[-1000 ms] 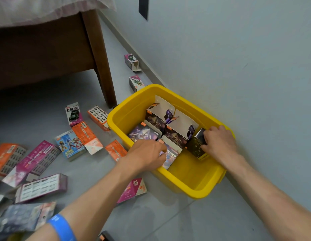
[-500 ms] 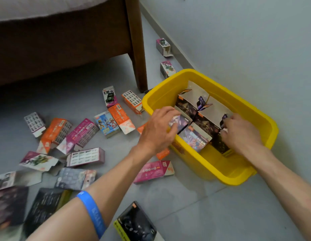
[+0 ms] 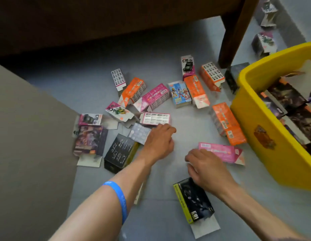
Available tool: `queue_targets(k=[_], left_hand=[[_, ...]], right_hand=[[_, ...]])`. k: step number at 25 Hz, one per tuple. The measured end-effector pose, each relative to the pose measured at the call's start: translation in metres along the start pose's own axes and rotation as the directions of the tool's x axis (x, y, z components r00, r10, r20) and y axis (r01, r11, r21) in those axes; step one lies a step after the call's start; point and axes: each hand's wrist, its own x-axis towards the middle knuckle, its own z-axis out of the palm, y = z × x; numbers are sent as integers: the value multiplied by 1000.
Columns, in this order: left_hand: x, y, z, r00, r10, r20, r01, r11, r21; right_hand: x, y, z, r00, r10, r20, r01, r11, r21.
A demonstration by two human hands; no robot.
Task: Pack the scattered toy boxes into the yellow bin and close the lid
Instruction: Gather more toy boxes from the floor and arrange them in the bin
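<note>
Both hands hang low over the grey floor (image 3: 186,133) among the scattered cardboard toy boxes. The left hand (image 3: 159,142), its wrist ringed by a blue rubber band (image 3: 117,199), reaches toward a pale grey flat box (image 3: 140,133) and the pink-edged white box (image 3: 155,118) just beyond it; its fingers (image 3: 168,130) look loosely curled and close together, but motion blur keeps me from telling whether they hold anything. The right hand (image 3: 206,168) hovers between a flat pink box (image 3: 220,152) and a black box with a yellow-green edge (image 3: 193,200), fingers bent and empty as far as the view shows.

The yellow plastic bin (image 3: 273,153) sits at the right edge, already holding several dark boxes; no lid is visible. More than a dozen boxes lie outside it, so the packing looks well short of done.

The risks I judge from here: many boxes have open, hanging flaps, so a grip on a flap alone could tear it or let the box drop. Grabbing overlapping boxes near the left hand may drag neighbours along. Two boxes (image 3: 264,42) beyond the brown wooden bed leg (image 3: 236,32) could be overlooked. Loose stacking in the bin might later stop the lid from seating.
</note>
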Motion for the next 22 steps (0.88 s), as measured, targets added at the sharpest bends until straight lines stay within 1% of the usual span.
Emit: queue_targets(k=[1,2,3,4,5,6,7,8,9,10,11,12,13,14,15,17,18,19,20,21,22], left_hand=[[-9,-28,-2,986,-148,-76,153,986,60],[-19,-51,-3,938,-327,-120,337,938,80],[-31,-70,-5,855,-513,-83,518,853,62],[-47,-89,-7,755,-656,28,655,755,37],[-62,-105,-8,681,-718,143,723,691,27],[-74,-114,-8,656,-724,212,739,674,15],[-80,-120,-8,671,-706,227,728,685,-20],[-79,-121,-11,709,-676,201,701,705,-104],[-71,-119,-18,749,-639,175,661,709,-246],[-56,-114,-30,771,-616,160,617,662,-426],[-40,-107,-46,774,-609,174,572,554,-605],[-21,-97,-63,787,-577,218,514,419,-748],[-5,-85,-78,801,-522,293,483,274,-832],[9,-69,-91,820,-443,361,459,134,-878],[22,-50,-99,845,-361,394,432,27,-901],[43,-7,-100,894,-243,376,340,-177,-923],[51,17,-97,918,-181,352,293,-284,-913],[55,38,-92,937,-129,323,256,-375,-891],[57,58,-87,954,-78,290,233,-415,-879],[59,79,-83,966,-23,259,228,-402,-887],[62,98,-78,975,22,223,216,-347,-912]], right_hand=[[6,-11,16,995,-41,91,41,999,4],[10,-18,26,989,-56,135,58,998,-8],[12,-23,31,989,-46,144,52,998,-34],[16,-28,33,990,-24,142,34,997,-72],[19,-33,33,990,16,138,0,993,-119],[18,-36,32,985,72,154,-47,987,-155],[14,-36,32,980,108,167,-81,984,-160],[11,-35,31,977,122,175,-102,987,-121],[11,-32,26,974,124,189,-122,992,-19],[15,-29,17,974,128,188,-155,978,139],[22,-27,9,977,138,165,-184,933,310],[31,-23,-3,978,167,123,-205,869,451],[42,-20,-15,979,189,81,-202,806,557],[52,-18,-28,978,206,44,-187,751,633],[60,-15,-42,976,220,4,-163,710,685],[66,-10,-66,960,265,-85,-109,638,762],[66,-5,-80,935,326,-138,-85,586,805],[65,1,-92,893,409,-189,-53,512,857],[62,11,-104,826,513,-234,-10,428,904],[56,24,-118,737,623,-263,43,345,938],[48,39,-131,636,722,-272,104,269,958]])
